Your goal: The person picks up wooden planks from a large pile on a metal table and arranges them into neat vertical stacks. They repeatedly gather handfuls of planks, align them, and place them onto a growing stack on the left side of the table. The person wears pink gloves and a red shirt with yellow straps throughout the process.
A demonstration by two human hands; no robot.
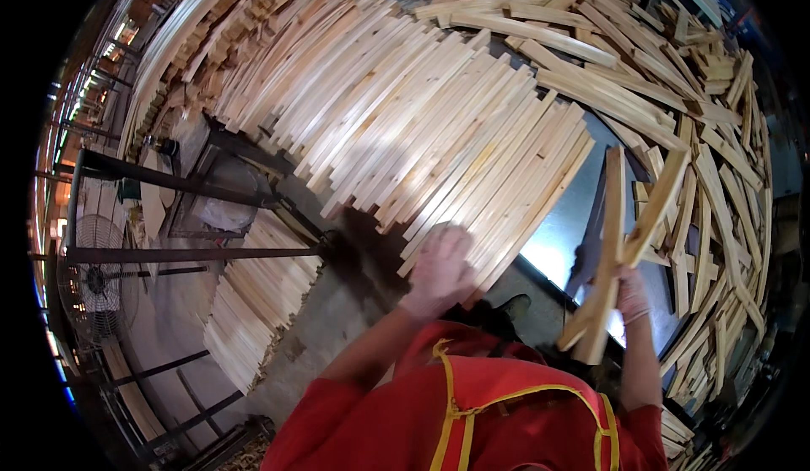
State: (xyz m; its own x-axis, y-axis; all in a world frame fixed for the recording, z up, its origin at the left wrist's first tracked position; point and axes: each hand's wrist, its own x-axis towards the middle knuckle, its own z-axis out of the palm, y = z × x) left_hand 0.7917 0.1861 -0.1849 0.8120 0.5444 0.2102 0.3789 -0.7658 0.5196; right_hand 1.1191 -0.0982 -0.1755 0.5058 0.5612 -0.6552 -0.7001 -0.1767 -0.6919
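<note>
A wide row of light wooden strips (439, 125) lies side by side in front of me, their ends uneven. My left hand (440, 275) rests on the near ends of the strips toward the row's right side, fingers stretched over the wood and slightly blurred. To the right, my right hand (631, 294) is closed around two wooden strips that cross each other. One of these, a long strip (609, 243), stands steeply; the other strip (662, 205) slants up to the right. Their lower parts hide some of the fingers.
A jumbled heap of loose strips (709, 192) covers the right side over a shiny metal tabletop (561, 226). At left are dark metal bars (194, 254), a stack of strips (261, 294) and a caged fan (99, 277). More wood is piled at the back.
</note>
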